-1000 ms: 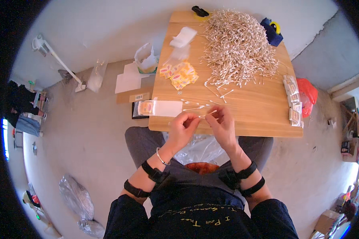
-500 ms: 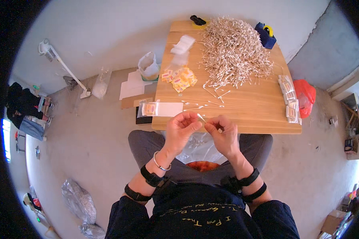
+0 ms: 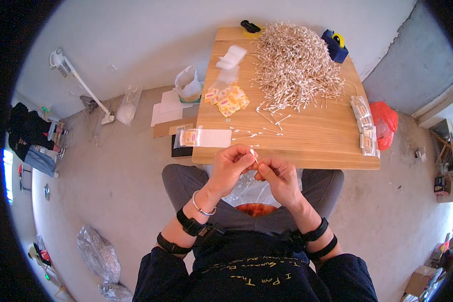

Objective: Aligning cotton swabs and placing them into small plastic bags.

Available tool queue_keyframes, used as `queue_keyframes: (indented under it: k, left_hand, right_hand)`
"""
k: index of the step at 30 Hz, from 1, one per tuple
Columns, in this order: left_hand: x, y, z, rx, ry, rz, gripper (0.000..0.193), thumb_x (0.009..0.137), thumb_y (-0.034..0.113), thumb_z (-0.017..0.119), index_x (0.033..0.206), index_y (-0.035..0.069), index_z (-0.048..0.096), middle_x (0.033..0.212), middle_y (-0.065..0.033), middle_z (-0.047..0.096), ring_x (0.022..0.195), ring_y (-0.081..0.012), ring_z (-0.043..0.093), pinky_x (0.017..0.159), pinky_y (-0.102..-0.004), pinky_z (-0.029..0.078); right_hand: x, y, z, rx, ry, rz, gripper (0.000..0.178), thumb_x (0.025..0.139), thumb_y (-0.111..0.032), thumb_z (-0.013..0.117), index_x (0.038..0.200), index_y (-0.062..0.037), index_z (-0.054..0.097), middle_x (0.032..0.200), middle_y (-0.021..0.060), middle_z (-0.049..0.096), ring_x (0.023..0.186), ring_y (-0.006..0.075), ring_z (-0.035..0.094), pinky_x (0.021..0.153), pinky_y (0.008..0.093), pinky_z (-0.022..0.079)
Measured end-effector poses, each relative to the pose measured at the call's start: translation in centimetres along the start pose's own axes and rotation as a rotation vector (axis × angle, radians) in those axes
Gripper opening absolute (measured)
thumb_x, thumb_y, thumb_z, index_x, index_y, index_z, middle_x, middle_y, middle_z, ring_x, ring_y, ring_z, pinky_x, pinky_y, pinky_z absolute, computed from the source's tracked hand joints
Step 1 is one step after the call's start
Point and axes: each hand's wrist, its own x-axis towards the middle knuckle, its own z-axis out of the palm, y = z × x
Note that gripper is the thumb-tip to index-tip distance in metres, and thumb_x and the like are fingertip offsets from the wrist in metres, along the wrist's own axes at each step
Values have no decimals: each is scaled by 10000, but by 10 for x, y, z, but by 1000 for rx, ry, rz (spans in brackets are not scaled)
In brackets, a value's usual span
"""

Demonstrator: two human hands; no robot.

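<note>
At the near edge of the wooden table [image 3: 317,146], my left hand [image 3: 230,168] and my right hand [image 3: 281,180] meet over my lap. Between them is a cotton swab [image 3: 254,155], its white tip pointing up and away. The left thumb and forefinger pinch it, while the right fingertips close round its lower end. Several loose swabs [image 3: 244,134] lie just beyond my hands. A filled clear packet of swabs [image 3: 189,137] rests at the left edge, beside a white card [image 3: 216,138]. Farther back rises a large heap of cotton swabs [image 3: 294,65].
Yellow-and-white printed cards [image 3: 229,100] lie left of the heap, below clear plastic sleeves [image 3: 231,57]. Filled packets [image 3: 363,126] line the right edge near a red bag [image 3: 384,126]. A blue tape dispenser [image 3: 335,46] stands at the back right. A white bag [image 3: 187,84] sits left of the table.
My hands have drawn closer together. The left thumb and forefinger, apart before, now close on the swab, which stands more upright. Things on the table have stayed put.
</note>
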Motion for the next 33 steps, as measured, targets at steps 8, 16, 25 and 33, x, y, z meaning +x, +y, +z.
queue_keyframes:
  k: [8, 16, 25, 33]
  left_hand:
    - [0, 1, 2, 230, 1, 102, 102, 917, 126, 625, 929, 26, 610, 821, 3, 620, 734, -55, 576, 686, -205, 472]
    - [0, -10, -9, 269, -35, 56, 143, 949, 177, 561, 896, 45, 571, 752, 1, 556, 626, -56, 471, 548, -241, 388]
    - [-9, -12, -2, 838, 18, 101, 146, 919, 156, 583, 972, 35, 647, 838, -20, 631, 764, -65, 544, 704, -236, 452]
    - [-4, 2, 11, 223, 54, 74, 206, 927, 151, 611, 1051, -11, 634, 899, -25, 642, 797, -88, 585, 748, -237, 485]
  right_hand:
    - [-2, -3, 2, -109, 59, -6, 126, 927, -113, 596, 903, -3, 654, 715, 19, 648, 631, 64, 561, 600, 230, 474]
    - [-1, -8, 0, 81, -21, 71, 194, 950, -183, 574, 894, -14, 653, 689, 44, 655, 606, 73, 549, 576, 231, 453]
    - [-1, -8, -4, 114, -11, 66, 234, 972, -176, 522, 868, 2, 633, 658, 64, 630, 606, 102, 548, 597, 245, 448]
    - [-1, -4, -3, 28, -70, 98, 208, 974, -148, 510, 901, 7, 628, 694, 64, 644, 633, 95, 561, 618, 242, 462]
